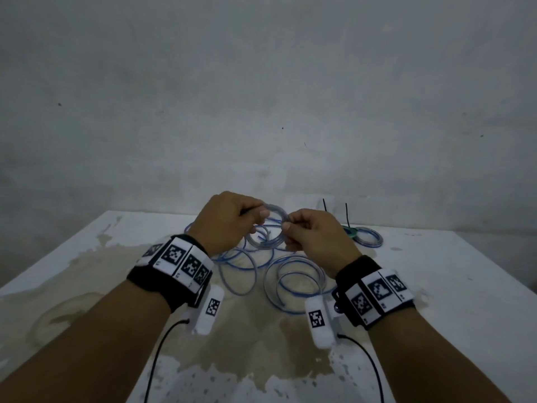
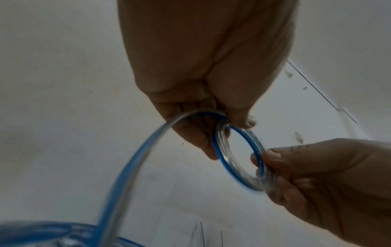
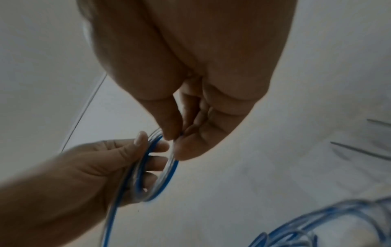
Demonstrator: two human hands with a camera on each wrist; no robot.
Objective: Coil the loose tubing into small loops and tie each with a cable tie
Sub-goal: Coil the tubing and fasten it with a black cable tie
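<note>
So the small coil (image 1: 266,228) of clear tubing with the blue stripe is held up in the air above the middle of the table (image 1: 453,286), closer to the far edge than the near one. It's a few turns stacked into one ring, can't count them exactly.

The left hand (image 1: 229,221) has it on the left side, thumb on top and fingers curled underneath, pinching the turns together. The right hand (image 1: 313,232) pinches the opposite side of the ring between thumb and fingertips. In the left wrist view you can see the ring (image 2: 239,157) spanning between both hands, with a loose tail (image 2: 135,167) dropping away from the left hand's grip down toward the pile below. Both wrists are raised off the table, backs of the hands facing up, and each wrist wears a black strap with white marker tags.

Under the hands there's the loose tubing (image 1: 261,266) sprawled on the table in big sloppy loops, a tangle, so I won't guess how many pieces it is.

Toward the far right there's one finished coil (image 1: 368,235) lying flat, just beside a green ring-shaped thing (image 1: 349,230). Two black cable ties (image 1: 346,214) stick up there.

The tabletop is white with a big brownish stain across the middle.
</note>
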